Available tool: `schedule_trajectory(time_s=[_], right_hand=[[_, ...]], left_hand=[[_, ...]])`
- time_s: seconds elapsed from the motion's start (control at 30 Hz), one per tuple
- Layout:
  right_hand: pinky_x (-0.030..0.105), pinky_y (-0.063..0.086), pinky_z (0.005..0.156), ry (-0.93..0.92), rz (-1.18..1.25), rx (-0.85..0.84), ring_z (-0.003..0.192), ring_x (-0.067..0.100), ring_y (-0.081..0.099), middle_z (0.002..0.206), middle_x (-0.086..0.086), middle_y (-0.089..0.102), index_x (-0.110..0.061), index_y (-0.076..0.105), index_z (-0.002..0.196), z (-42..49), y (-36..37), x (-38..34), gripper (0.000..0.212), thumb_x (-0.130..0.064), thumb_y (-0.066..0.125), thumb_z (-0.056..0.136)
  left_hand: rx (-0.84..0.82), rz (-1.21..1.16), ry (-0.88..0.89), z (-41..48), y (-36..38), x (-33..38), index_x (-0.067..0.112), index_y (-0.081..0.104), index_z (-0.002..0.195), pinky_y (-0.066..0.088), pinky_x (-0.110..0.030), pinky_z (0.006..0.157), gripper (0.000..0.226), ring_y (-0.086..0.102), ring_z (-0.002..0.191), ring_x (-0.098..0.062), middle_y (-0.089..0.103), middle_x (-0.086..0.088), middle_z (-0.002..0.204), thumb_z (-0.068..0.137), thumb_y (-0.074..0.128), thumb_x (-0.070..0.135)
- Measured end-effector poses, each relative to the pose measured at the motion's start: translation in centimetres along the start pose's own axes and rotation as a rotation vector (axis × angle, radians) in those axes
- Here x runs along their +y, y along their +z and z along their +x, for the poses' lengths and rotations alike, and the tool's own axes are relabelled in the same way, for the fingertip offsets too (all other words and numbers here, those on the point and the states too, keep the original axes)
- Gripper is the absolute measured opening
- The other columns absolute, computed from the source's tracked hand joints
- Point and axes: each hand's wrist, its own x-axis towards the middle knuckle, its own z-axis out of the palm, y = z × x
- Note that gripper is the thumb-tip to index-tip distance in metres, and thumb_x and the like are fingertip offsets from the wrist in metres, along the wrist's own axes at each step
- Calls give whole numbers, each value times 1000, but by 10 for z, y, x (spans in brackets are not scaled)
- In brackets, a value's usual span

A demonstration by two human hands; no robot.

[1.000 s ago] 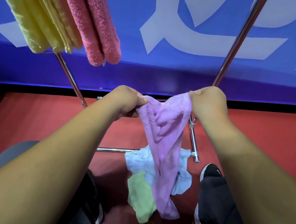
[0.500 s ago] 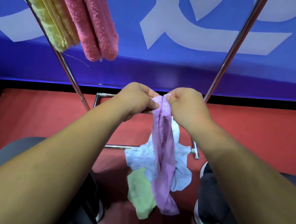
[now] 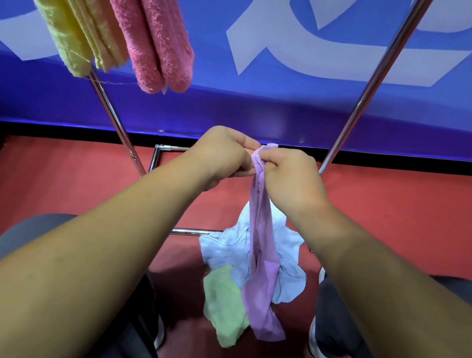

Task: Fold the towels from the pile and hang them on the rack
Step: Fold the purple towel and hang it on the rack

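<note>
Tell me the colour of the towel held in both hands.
Light purple; the towel hangs from the pinching hands, clearest in the head view.

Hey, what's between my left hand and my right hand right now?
In the head view, only the bunched top edge of the purple towel, pinched by the left hand and the right hand; the rest hangs down.
</note>
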Motion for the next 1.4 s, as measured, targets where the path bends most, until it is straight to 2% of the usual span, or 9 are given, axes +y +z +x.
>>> schedule_trajectory(time_s=[0.07,0.13,0.3,0.47,0.63,0.87,1.1,1.27,1.4], right_hand=[[18,32,58,13,28,33,63,11,43,71,1,65,-7,75,81,2,-1,4,23,0,59,94],[13,42,66,65,87,86,66,0,60,72,-15,69,-25,81,82,8,-4,9,24,-12,67,96],[42,67,77,186,318,96,72,20,81,80,-1,81,-24,75,88,15,-12,13,12,-23,87,87],[42,67,68,302,456,39,70,20,81,90,12,81,-9,69,109,14,-20,8,30,-20,88,89],[35,65,69,346,540,-17,72,18,78,102,19,81,-5,70,115,19,-20,11,15,-13,73,102],[40,61,96,107,213,-63,99,12,77,103,-9,82,-22,79,109,15,-13,14,20,-20,77,90],[27,58,84,18,227,60,90,2,75,96,-11,81,-22,81,101,16,-13,13,9,-30,80,97],[16,47,59,-60,122,19,69,7,66,80,-4,78,-27,81,97,10,-26,0,11,-32,72,102],[13,45,60,-132,93,-14,74,6,67,82,-8,78,-26,81,102,4,-39,-12,10,-28,71,103]], left_hand=[[-23,-42,-8,-4,1,3,-1,77,108,66,-39,89,47,79,104,-37,80,-24,103,83,48,-28],[-71,-77,-17,-8,1,6,-1,75,116,66,-35,87,49,79,103,-34,80,-22,107,85,48,-27],[-164,-83,37,-10,-2,8,-1,73,124,63,-31,91,44,80,99,-26,81,-18,109,88,60,-21],[-186,-113,101,-8,-5,7,-3,72,125,63,-37,97,34,78,110,-31,80,-17,116,92,74,-10],[-105,-121,102,-5,-2,7,-6,71,120,65,-37,90,26,80,100,-30,79,-21,115,95,69,-11],[-36,-129,59,-4,-5,10,-2,68,114,66,-36,87,21,81,97,-30,80,-20,106,98,61,-13],[-48,-152,54,-7,-11,17,0,66,118,67,-32,81,23,82,92,-27,80,-21,104,98,64,-10],[-107,240,311,-2,-23,17,23,72,124,59,-31,71,43,65,74,-20,65,-11,86,94,62,-6],[-131,690,477,-1,-30,21,42,76,104,59,-40,83,16,64,83,-14,69,-5,95,93,73,31]])
